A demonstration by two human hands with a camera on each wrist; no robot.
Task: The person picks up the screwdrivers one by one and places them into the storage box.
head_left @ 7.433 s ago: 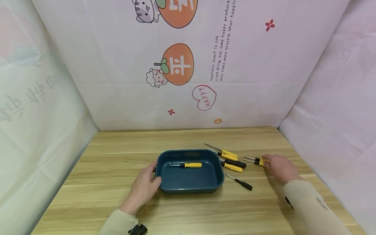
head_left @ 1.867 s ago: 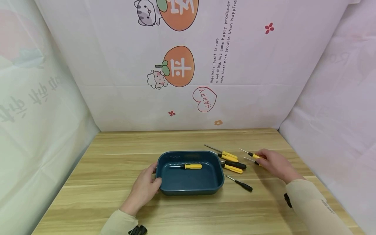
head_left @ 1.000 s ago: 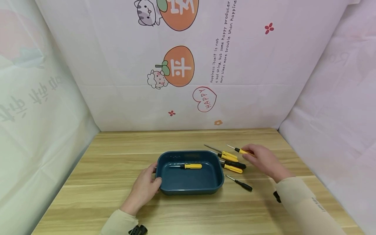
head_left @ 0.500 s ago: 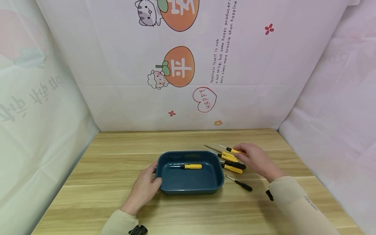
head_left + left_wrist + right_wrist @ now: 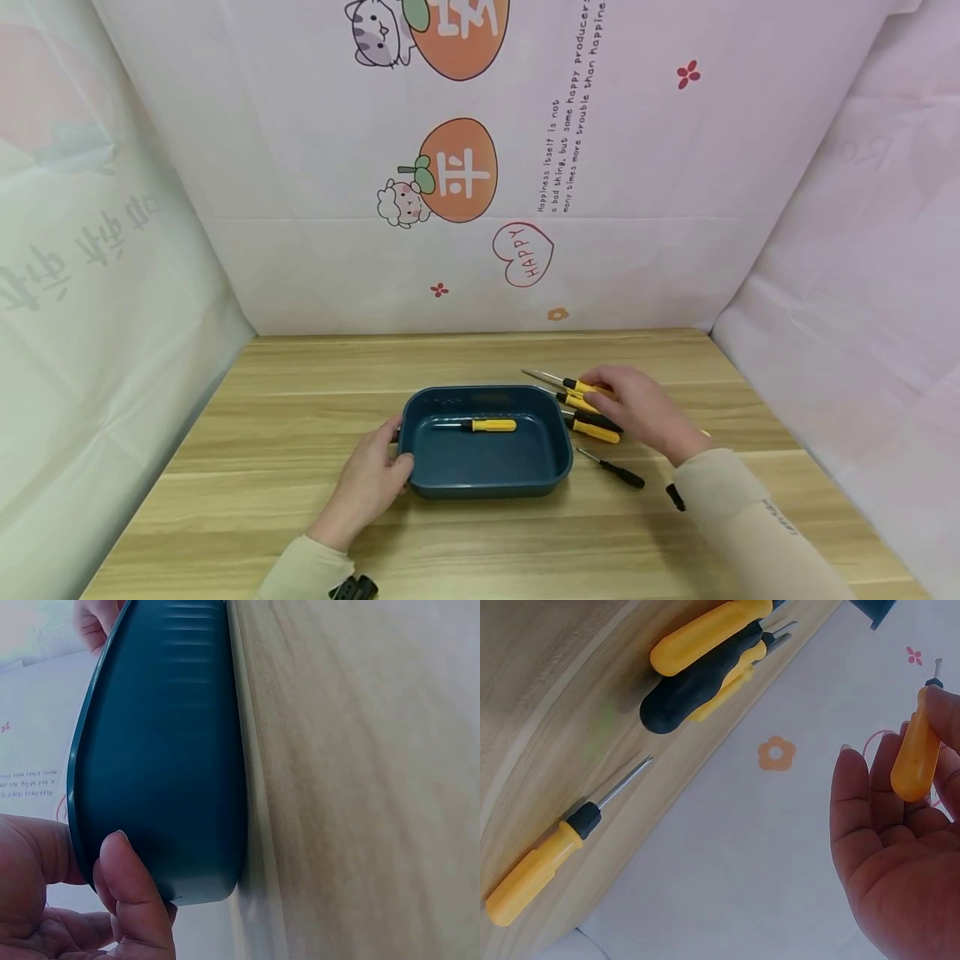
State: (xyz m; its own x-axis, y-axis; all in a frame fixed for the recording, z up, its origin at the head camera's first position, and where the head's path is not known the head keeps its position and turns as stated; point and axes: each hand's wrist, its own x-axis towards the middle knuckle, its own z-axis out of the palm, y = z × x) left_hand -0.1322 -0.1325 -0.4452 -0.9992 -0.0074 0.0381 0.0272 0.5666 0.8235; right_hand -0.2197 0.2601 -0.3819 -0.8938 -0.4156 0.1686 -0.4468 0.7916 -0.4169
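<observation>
A dark blue dish (image 5: 487,465) stands on the table with a yellow-handled screwdriver (image 5: 493,425) lying in it. At its left end my left hand (image 5: 367,479) grips the rim, fingers behind and thumb in front; the left wrist view shows the fingertips around the dish wall (image 5: 165,750). My right hand (image 5: 637,408) pinches another yellow-handled screwdriver (image 5: 915,765) between thumb and fingers, blade pointing away. In the head view it is over the group of screwdrivers right of the dish, overlapping their yellow handles.
Beside the dish's right end lie a yellow-handled screwdriver (image 5: 596,431) and a thick black-handled one (image 5: 603,419). A slim black screwdriver (image 5: 622,476) is nearer the front. Another yellow screwdriver (image 5: 536,874) lies apart, mostly hidden by the right arm in the head view. Printed sheets enclose the table.
My right hand has picked one yellow screwdriver from the pair at the right and carried it left toward the other screwdrivers. The left hand and dish stay put.
</observation>
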